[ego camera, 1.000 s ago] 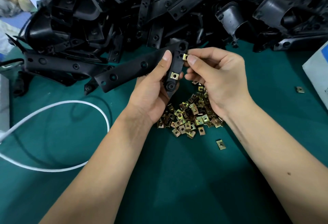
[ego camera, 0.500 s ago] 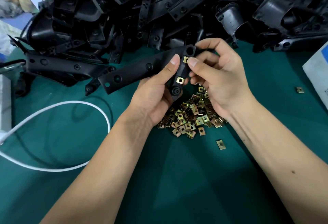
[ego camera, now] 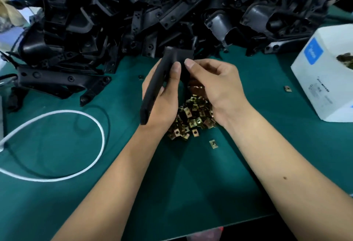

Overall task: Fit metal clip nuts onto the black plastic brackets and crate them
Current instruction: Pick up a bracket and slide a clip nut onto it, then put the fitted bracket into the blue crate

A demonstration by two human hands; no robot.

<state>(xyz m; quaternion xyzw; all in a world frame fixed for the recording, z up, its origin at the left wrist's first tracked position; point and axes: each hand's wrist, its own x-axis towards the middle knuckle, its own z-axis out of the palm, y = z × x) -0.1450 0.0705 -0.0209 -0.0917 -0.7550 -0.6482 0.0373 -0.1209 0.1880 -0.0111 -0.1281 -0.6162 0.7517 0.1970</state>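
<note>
bracket (ego camera: 154, 89), above the nuts (ego camera: 192, 118) mid-desk, is gripped by the left hand (ego camera: 164, 99) and pinched by the right hand (ego camera: 214, 80); fitting seems underway, crating is judged next.

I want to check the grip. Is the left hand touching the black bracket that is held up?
Touching. In the head view the left hand wraps the black bracket: its thumb presses on the front face, with no gap visible.

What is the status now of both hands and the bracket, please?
Left hand grips black bracket, plain side to camera. Right hand pinches bracket's upper end; clip nut there not visible. Clip nut pile on mat beneath hands. Nothing in the way.
</note>
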